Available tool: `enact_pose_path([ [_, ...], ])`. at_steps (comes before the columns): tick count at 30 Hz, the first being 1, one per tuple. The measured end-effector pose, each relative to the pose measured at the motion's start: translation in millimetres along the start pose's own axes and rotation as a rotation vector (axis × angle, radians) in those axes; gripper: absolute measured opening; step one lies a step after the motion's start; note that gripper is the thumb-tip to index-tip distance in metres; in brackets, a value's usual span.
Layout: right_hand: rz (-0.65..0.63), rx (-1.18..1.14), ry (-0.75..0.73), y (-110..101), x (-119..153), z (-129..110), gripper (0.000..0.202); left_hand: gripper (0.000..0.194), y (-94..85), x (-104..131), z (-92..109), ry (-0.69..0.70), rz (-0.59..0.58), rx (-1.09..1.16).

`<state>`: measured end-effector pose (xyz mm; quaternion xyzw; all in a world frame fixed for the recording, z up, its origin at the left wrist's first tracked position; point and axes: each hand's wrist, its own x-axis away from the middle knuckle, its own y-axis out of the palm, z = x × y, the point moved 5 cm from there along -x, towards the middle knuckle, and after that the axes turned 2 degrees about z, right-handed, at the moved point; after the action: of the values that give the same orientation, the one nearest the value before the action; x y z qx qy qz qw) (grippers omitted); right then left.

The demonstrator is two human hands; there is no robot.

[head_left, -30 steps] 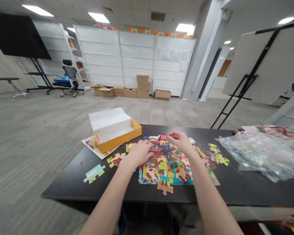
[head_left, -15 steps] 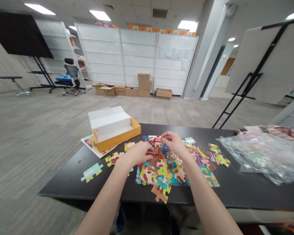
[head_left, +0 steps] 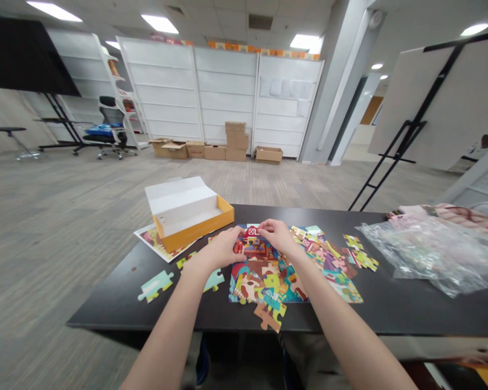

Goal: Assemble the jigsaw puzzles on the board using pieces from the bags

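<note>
Colourful puzzle pieces (head_left: 250, 287) lie heaped on and around a picture sheet on the black table. Between my two hands, at the sheet's far edge, is a piece with a red barn (head_left: 251, 232). My right hand (head_left: 277, 236) pinches this piece at its right side. My left hand (head_left: 226, 246) is at its left side, thumb and fingers curved apart, touching or very near its edge. Left of my left forearm lies a light green piece (head_left: 156, 286). More pieces (head_left: 361, 254) rest to the right of the sheet.
An open yellow box (head_left: 197, 225) with a white inside stands at the back left, partly over a printed sheet (head_left: 149, 238). Clear plastic bags (head_left: 427, 249) and pink fabric (head_left: 451, 214) lie at the right. The table's front edge (head_left: 146, 329) is near my forearms.
Both hands have shifted toward the barn piece. My left hand has moved up and left, away from the pieces in the middle. The camera view has turned slightly.
</note>
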<state>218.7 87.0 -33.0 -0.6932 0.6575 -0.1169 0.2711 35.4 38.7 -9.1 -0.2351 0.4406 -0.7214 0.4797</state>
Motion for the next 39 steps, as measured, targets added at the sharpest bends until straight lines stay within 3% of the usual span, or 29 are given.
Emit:
enact_pose_path([
  [8,-0.015,0.116,-0.049,4.1,-3.6,-3.1,0.003,0.045,0.0,-1.4,9.8,0.047,-0.006,-0.109],
  [16,-0.042,0.287,-0.161,11.8,-0.5,-7.0,0.013,0.05,1.5,-0.8,7.0,0.002,-0.031,-0.11],
  [25,0.009,0.557,-0.142,-8.7,6.6,-14.4,0.016,0.049,-4.0,3.5,9.8,-0.024,-0.102,-0.167],
  [31,-0.074,0.617,-0.133,-1.5,10.2,-15.6,0.019,0.037,-3.7,4.5,11.4,0.001,-0.106,-0.176],
  [39,-0.145,0.619,-0.198,6.1,13.9,-24.0,0.016,0.037,-4.2,3.5,17.4,0.005,-0.119,-0.206],
])
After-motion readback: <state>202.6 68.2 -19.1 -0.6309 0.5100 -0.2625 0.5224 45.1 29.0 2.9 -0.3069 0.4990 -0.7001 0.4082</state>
